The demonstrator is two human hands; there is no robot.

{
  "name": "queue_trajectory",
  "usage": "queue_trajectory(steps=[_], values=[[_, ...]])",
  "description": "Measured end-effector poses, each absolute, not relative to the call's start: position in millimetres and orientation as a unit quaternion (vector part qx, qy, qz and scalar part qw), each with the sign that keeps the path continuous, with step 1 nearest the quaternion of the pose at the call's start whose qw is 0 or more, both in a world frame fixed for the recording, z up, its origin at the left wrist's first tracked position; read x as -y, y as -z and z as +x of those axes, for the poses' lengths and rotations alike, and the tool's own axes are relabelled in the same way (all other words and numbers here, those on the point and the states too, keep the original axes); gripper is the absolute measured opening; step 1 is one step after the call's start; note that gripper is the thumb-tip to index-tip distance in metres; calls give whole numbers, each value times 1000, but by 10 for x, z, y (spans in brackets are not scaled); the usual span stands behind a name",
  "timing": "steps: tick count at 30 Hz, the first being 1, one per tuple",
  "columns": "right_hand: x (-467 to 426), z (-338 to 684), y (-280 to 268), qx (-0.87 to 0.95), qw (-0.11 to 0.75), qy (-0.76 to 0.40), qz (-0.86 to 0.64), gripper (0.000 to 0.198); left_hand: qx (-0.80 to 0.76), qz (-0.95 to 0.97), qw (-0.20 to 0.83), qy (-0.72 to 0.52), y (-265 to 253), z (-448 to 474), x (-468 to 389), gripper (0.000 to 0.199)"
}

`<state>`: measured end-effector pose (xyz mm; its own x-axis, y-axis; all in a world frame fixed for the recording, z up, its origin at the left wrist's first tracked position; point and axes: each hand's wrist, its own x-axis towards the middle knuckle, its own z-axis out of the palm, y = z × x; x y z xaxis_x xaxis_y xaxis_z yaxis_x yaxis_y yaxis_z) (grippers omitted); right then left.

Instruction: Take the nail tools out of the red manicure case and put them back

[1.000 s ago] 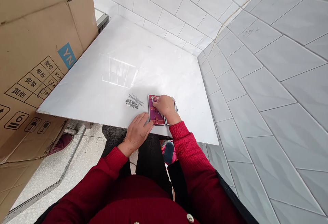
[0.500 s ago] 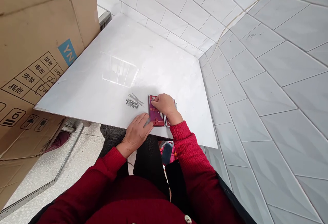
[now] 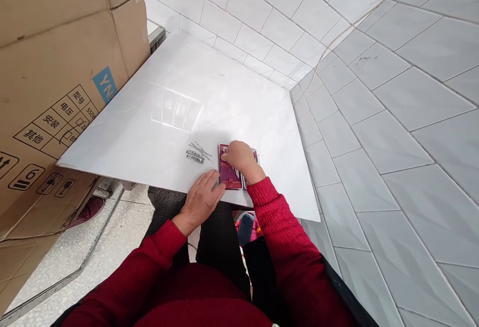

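An open manicure case (image 3: 231, 181) with a purple-red lining lies near the table's front edge, small metal tools in its loops. My right hand (image 3: 241, 157) is over the case, thumb and fingers pinched together at the upper part of the left half; whatever they grip is hidden. Flat beside the case rests my left hand (image 3: 202, 195), fingers stretched out, its thumb touching the lower left corner. Left of the case are nail clippers (image 3: 195, 156) and several thin metal tools (image 3: 201, 148), lying close together.
The white table (image 3: 179, 68) meets a tiled wall (image 3: 262, 13) behind and at the right. A large cardboard box (image 3: 75, 33) stands at the left. A cable (image 3: 339, 35) runs along the wall corner. Below the edge is a pink item (image 3: 256, 230).
The whole view has shifted slightly, the scene sitting a little lower. My right hand stays over the case with its fingers pinched, and my left hand stays at the corner.
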<state>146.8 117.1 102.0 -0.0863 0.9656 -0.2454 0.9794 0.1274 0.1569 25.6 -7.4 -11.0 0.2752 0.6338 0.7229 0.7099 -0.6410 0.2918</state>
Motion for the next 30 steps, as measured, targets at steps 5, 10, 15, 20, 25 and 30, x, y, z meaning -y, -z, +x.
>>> queue_trajectory(steps=[5,10,15,20,25,30], values=[[-1179,1444,-993,-736,142,20,662,26,421,-796,54,433,106,259,71,10],[-1200,1481,-959,-735,129,34,665,25,422,-800,46,425,100,247,79,11],[-1303,1515,-942,-742,106,69,659,22,428,-806,34,409,107,243,78,12],[-1384,1504,-954,-749,72,89,653,19,422,-800,36,425,128,255,73,11],[-1433,1439,-1043,-748,30,95,656,18,426,-794,53,429,108,261,80,11],[-1529,1063,-1039,-796,55,42,602,18,427,-792,65,432,118,261,81,12]])
